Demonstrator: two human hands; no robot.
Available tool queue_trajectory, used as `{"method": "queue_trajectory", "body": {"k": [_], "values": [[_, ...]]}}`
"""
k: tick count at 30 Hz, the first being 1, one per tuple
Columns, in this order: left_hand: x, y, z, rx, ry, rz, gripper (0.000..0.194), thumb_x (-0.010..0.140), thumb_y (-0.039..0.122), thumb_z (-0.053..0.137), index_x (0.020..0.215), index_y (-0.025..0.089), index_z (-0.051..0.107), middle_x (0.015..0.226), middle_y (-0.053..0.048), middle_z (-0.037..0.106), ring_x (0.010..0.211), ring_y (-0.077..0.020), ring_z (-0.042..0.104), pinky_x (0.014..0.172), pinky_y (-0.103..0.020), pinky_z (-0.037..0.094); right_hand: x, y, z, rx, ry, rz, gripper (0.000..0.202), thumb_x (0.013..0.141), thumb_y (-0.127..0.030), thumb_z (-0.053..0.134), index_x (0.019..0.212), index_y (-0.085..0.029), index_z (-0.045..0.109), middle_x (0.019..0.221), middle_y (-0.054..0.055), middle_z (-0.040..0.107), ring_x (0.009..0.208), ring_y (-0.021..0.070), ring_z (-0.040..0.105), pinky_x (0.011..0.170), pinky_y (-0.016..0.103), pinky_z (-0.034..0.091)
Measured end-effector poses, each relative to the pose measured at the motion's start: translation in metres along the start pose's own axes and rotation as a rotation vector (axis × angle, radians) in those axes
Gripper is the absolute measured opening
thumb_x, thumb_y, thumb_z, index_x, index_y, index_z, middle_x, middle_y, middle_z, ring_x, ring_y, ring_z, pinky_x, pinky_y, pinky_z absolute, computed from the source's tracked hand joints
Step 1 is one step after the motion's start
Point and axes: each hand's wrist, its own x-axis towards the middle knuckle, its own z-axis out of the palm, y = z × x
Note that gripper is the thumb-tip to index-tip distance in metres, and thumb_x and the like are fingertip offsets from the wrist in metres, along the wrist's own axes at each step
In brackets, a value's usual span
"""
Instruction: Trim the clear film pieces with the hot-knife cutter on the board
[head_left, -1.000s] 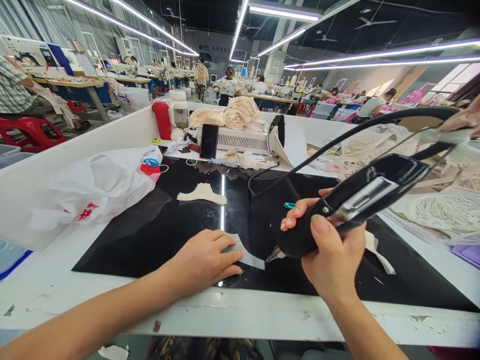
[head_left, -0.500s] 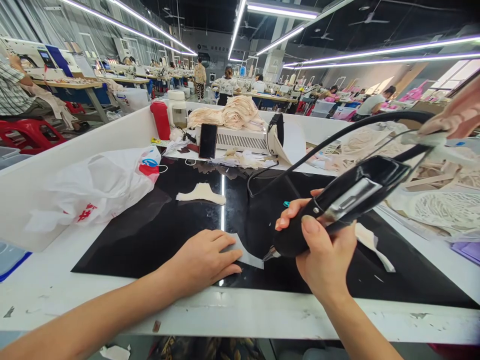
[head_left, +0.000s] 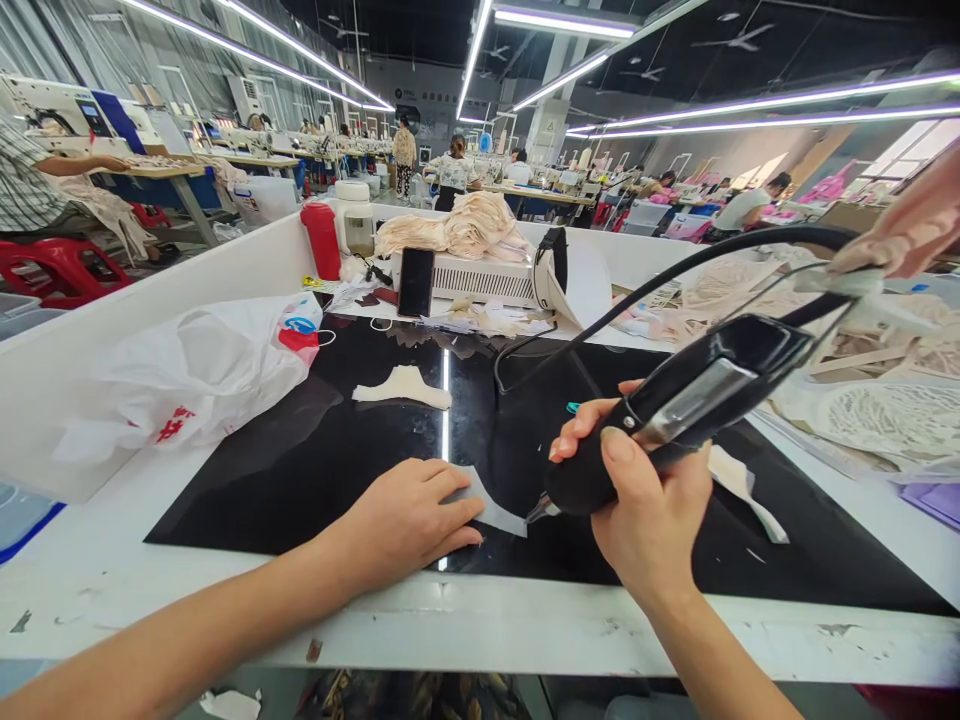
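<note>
My left hand lies flat, fingers stretched out, over the left part of a small, curved, pale cut piece on a glossy black mat. My right hand is wrapped round a corded black glue gun with a metal nozzle. The nozzle tip meets the right end of the pale piece, or stops just short of it. Farther back on the mat is a cream, wing-shaped fabric piece. Another cream piece rests right of my right wrist and is partly hidden by it.
A white plastic bag slumps at the left. At the back stand a phone, a red bottle and a vented white box topped with fabric. The black cable arches over the mat. Fabric stacks fill the right side.
Both hands and the pale piece are almost where they were; the glue gun's rear end has dipped slightly. At the far left, a co-worker's arm has stretched out over a table.
</note>
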Motion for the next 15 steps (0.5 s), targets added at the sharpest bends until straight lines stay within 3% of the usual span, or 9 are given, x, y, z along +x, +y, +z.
{"method": "queue_trajectory", "body": {"k": [15], "values": [[0.0009,-0.0025,0.0002,-0.073,0.003,-0.004,0.029,0.105,0.038,0.051,0.122,0.02,0.066,0.123,-0.009,0.069,0.11,-0.0237,0.067,0.091,-0.038,0.055,-0.0018,-0.0089,0.003,0.078,0.043,0.021,0.034,0.083,-0.034,0.078,0.109,-0.028,0.058,0.079,-0.004,0.065,0.062,0.0136,0.061,0.06,0.031,0.055]]}}
